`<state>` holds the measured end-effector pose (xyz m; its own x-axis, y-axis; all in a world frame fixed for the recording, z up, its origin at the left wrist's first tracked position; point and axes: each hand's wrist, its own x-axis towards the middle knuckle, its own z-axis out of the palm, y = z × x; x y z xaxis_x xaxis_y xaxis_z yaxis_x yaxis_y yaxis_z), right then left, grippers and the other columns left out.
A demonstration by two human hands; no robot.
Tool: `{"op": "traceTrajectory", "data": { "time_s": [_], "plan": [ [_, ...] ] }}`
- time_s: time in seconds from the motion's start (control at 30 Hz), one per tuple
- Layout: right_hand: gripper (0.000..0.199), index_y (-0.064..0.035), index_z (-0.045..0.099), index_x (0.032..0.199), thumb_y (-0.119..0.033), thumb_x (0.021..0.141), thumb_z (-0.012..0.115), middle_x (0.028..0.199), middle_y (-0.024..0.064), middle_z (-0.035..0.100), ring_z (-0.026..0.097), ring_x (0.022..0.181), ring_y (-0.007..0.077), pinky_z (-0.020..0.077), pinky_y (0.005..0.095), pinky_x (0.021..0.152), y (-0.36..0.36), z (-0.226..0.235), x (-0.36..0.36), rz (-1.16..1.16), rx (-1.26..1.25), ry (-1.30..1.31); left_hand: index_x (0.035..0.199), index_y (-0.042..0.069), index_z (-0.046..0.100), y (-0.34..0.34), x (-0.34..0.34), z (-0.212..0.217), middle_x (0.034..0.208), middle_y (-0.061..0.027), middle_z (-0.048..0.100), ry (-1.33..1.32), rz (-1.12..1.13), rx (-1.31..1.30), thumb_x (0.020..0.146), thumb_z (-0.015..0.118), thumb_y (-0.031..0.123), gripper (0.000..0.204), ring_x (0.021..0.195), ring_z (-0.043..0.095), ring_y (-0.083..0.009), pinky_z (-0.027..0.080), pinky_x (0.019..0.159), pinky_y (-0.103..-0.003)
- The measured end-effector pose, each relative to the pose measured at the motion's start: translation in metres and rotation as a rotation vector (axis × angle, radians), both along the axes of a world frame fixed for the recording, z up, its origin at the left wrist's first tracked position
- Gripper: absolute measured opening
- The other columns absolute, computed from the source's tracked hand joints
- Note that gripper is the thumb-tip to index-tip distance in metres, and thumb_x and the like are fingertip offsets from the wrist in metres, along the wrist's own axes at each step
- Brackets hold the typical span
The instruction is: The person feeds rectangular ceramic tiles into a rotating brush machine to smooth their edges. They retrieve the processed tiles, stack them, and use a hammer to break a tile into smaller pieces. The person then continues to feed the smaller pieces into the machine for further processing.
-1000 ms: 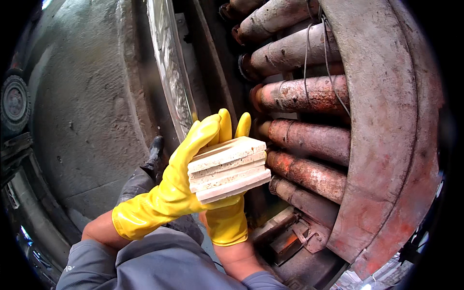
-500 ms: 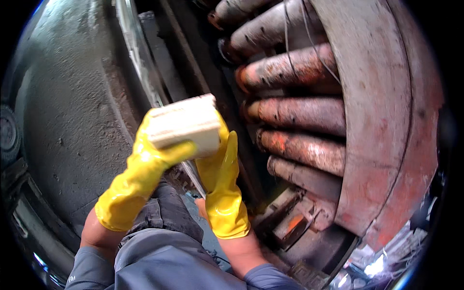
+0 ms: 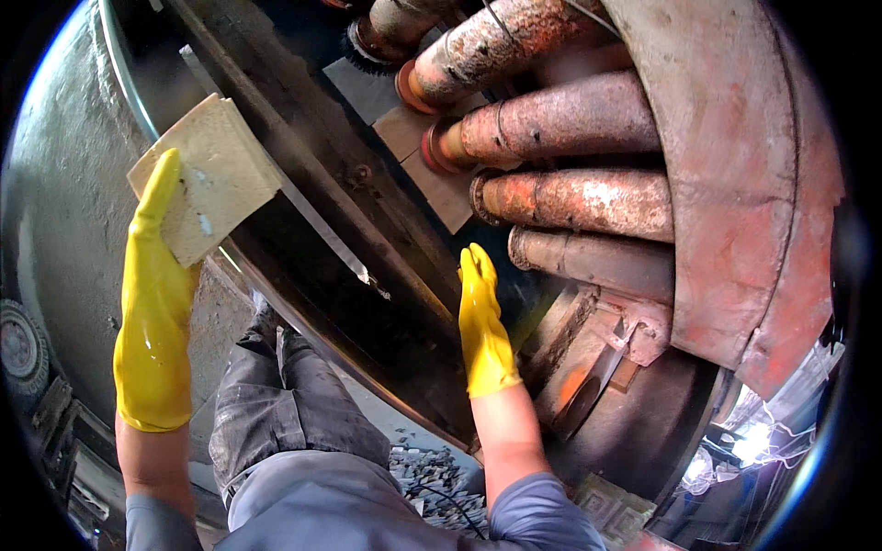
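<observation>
My left hand [image 3: 152,275], in a yellow rubber glove, is closed on a stack of square beige tiles [image 3: 219,170], its thumb lying over the top face. The stack is held tilted above the curved metal rim at the left, with small pale spots on its face. My right hand [image 3: 482,317], also gloved in yellow, reaches over the dark surface beside the lowest cylinders. Its fingers are stretched out close together and I see nothing in them. Several flat tiles [image 3: 441,188] lie on the dark surface under the cylinder ends.
Rusty red cylinders [image 3: 570,119] stick out from a large curved metal housing [image 3: 730,184] on the right. A dark metal beam [image 3: 340,165] and a curved rim [image 3: 303,321] run past my legs. Broken rubble [image 3: 441,482] lies on the floor; a wheel [image 3: 20,344] shows far left.
My hands, earlier together around the tile stack, have parted. The left has carried the stack leftward; the right has let go and moved toward the cylinders. The view has shifted.
</observation>
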<state>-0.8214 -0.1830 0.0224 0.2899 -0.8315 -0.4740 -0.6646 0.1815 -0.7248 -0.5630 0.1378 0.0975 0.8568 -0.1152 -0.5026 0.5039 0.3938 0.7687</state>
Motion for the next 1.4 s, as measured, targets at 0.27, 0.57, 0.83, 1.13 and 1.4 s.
{"op": "traceTrajectory", "data": {
  "time_s": [0.27,0.57,0.83,1.13,1.4],
  "plan": [
    [0.058,0.0011,0.047,0.148,-0.03,0.101,0.063,0.145,0.0216,0.058,0.058,0.13,0.0332,0.0451,0.0383,0.109,-0.035,-0.103,0.045,0.081,-0.273,0.085,0.126,0.004,0.06,0.032,0.006,-0.028,0.104,-0.0121,0.071,0.053,0.023,0.021,0.093,0.074,0.045,0.055,0.087,0.074,-0.0199,0.064,0.077,-0.036],
    [0.069,0.0094,0.053,0.138,-0.035,0.09,0.075,0.136,0.0276,0.063,0.062,0.123,0.0385,0.0493,0.0388,0.105,-0.043,-0.131,0.053,-0.144,-0.481,0.304,0.125,0.008,0.062,0.038,-0.004,-0.016,0.105,-0.0095,0.072,0.052,-0.07,0.067,0.09,0.076,0.051,0.057,0.088,0.072,-0.0192,0.061,0.078,-0.038],
    [0.043,-0.0073,0.064,0.117,-0.029,0.085,0.084,0.114,0.0118,0.068,0.066,0.1,0.0249,0.0569,0.0409,0.085,-0.062,-0.178,0.029,-0.463,-0.081,-0.127,0.134,0.005,0.056,0.079,-0.012,-0.034,0.114,-0.0134,0.07,0.007,-0.136,-0.005,0.091,0.077,0.047,0.064,0.097,0.074,-0.0208,0.062,0.084,-0.038],
    [0.025,-0.0142,0.069,0.111,-0.028,0.092,0.077,0.106,0.0014,0.071,0.066,0.097,0.0158,0.0578,0.0313,0.07,-0.009,-0.133,-0.029,-0.55,0.601,-0.752,0.128,0.007,0.061,0.098,-0.024,-0.03,0.108,-0.0105,0.07,0.066,-0.078,0.098,0.089,0.076,0.053,0.062,0.09,0.072,-0.0188,0.061,0.078,-0.036],
    [0.031,-0.0069,0.068,0.119,-0.022,0.094,0.077,0.107,0.0027,0.071,0.066,0.096,0.0141,0.0547,0.0296,0.079,0.186,0.085,0.074,0.304,0.609,-0.671,0.129,0.005,0.06,0.13,-0.036,-0.047,0.108,-0.0112,0.069,0.014,-0.158,0.032,0.089,0.077,0.054,0.065,0.092,0.071,-0.0191,0.061,0.08,-0.037]
  ]
}}
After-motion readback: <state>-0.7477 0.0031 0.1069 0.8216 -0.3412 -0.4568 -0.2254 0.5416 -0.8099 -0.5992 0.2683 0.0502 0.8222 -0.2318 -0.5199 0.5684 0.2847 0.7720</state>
